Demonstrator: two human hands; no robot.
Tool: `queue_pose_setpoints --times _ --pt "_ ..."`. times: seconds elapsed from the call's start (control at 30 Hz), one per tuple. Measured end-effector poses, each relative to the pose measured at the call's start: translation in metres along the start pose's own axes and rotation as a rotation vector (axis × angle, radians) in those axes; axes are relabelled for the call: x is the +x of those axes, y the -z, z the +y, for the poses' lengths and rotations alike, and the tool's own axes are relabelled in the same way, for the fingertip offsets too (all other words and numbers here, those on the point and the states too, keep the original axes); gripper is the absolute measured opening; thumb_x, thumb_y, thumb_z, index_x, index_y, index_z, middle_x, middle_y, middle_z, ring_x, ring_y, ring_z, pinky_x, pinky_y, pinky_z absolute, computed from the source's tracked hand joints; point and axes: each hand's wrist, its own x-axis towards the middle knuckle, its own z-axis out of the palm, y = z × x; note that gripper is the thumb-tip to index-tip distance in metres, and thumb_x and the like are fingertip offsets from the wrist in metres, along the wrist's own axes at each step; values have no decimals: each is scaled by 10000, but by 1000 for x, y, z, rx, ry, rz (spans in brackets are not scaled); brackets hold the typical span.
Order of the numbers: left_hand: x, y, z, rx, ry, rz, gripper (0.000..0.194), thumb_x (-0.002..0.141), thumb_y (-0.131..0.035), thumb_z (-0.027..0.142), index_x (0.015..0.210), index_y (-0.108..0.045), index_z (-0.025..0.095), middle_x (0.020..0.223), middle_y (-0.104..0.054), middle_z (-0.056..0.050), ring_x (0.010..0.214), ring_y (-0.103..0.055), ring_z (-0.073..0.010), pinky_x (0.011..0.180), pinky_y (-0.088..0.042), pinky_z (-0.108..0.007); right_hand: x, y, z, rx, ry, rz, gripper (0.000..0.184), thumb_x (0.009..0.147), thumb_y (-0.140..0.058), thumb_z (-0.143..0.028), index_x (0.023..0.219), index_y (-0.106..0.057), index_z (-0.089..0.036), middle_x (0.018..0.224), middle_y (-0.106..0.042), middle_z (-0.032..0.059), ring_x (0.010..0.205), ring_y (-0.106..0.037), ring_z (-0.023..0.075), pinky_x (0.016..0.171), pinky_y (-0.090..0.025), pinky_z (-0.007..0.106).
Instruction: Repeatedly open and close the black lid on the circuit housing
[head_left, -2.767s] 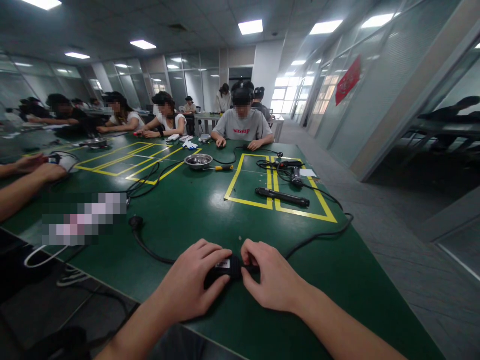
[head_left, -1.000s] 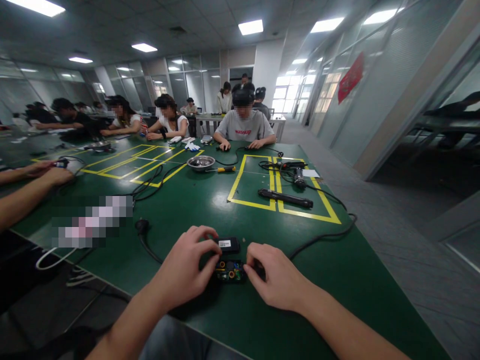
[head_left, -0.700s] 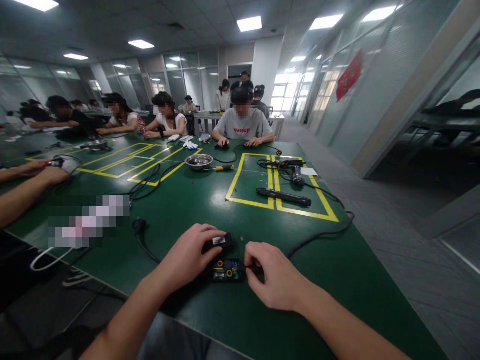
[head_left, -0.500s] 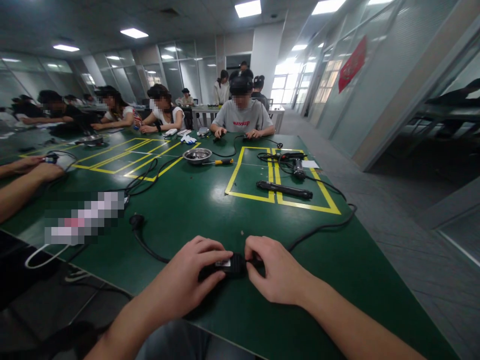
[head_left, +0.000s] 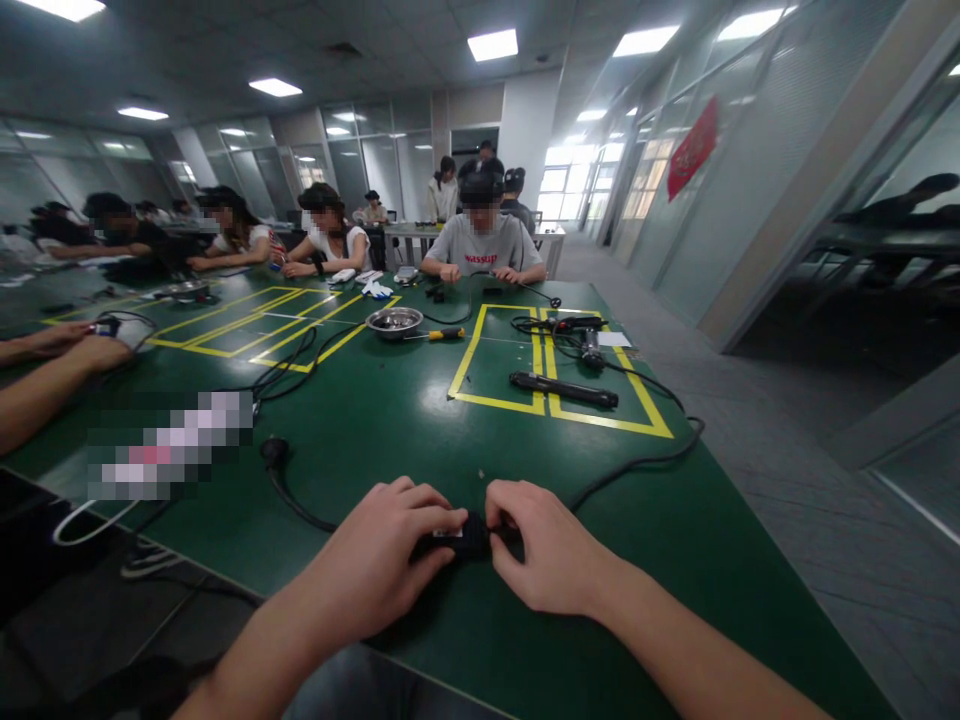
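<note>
Near the front edge of the green table, my left hand grips a black power adapter with a pale label, thumb on the near side and fingers over the top. At the adapter's right end, my right hand is closed in a pinch on the black cable. That cable runs right and up the table's right side. From behind my left hand another black cord leads left to a black plug lying on the table. How the cable joins the adapter is partly covered by my fingers.
Ahead lie a black rod-shaped tool, a dark tool with a cord, a metal bowl and a yellow-black screwdriver. A blurred power strip is at left, beside a co-worker's arms. Another person sits opposite.
The view has tilted slightly. My hands keep nearly the same hold on the adapter and cable. The person opposite has moved a hand off a dark object on the table.
</note>
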Motion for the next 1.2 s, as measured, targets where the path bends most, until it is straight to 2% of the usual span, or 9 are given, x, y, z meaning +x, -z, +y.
queue_pose_setpoints --times 0.33,0.47,0.6,0.67,0.8,0.9,1.0,1.1,1.2 --pt "11 12 7 95 19 -62 285 931 -804 170 1181 -829 303 1081 -825 -40 1018 -764 -284 873 -533 -383 2 -2 1 -25 -19 0 244 777 -654 -90 836 -471 -240 803 -576 -5 743 -547 197 711 -389 317" --pt "10 9 10 73 23 -56 291 922 -823 188 1193 -816 293 1081 -827 -34 1013 -761 -280 891 -530 -386 2 -3 1 -28 -27 10 246 769 -657 -93 827 -469 -241 795 -574 -9 733 -538 192 699 -380 312" --pt "8 1 24 233 10 -57 208 948 -757 141 1126 -783 246 1043 -822 -67 946 -740 -294 885 -508 -421 2 -4 2 -28 -25 19 256 750 -655 -99 814 -454 -244 782 -559 -14 720 -521 189 696 -369 313" --pt "6 0 26 244 4 -58 196 954 -748 136 1116 -775 243 1043 -824 -66 941 -738 -290 880 -507 -414 2 -4 3 -34 -25 26 264 736 -656 -102 810 -447 -246 773 -551 -18 714 -508 188 698 -364 314" --pt "4 4 11 74 -9 -42 268 962 -778 201 1215 -789 287 1099 -840 -35 994 -759 -280 880 -525 -385 2 -3 1 -27 -37 14 257 735 -656 -104 814 -456 -243 791 -569 -9 725 -520 191 705 -370 314" --pt "12 11 -5 -48 61 48 272 968 -750 240 1232 -786 295 1136 -839 -28 1022 -772 -260 906 -547 -363 2 -2 0 -28 -50 3 274 721 -664 -93 808 -451 -243 790 -573 -6 739 -537 197 706 -375 311" --pt "27 13 -14 46 198 176 213 938 -752 239 1149 -776 255 1067 -822 -57 990 -760 -277 874 -556 -369 2 -3 0 -39 -50 16 275 726 -666 -91 805 -451 -243 781 -568 -10 736 -539 197 706 -375 313" --pt "40 9 -19 148 248 147 128 925 -752 206 1051 -756 233 964 -800 -55 903 -748 -270 814 -550 -355 1 -3 0 -40 -44 24 262 740 -660 -91 818 -462 -243 789 -573 -9 734 -532 195 705 -376 315" --pt "41 0 -23 159 214 116 142 951 -736 200 1085 -766 234 1065 -814 -72 1006 -753 -284 864 -573 -376 0 -2 -1 -32 -40 6 262 747 -687 -104 861 -493 -237 836 -598 0 768 -549 202 735 -397 326"
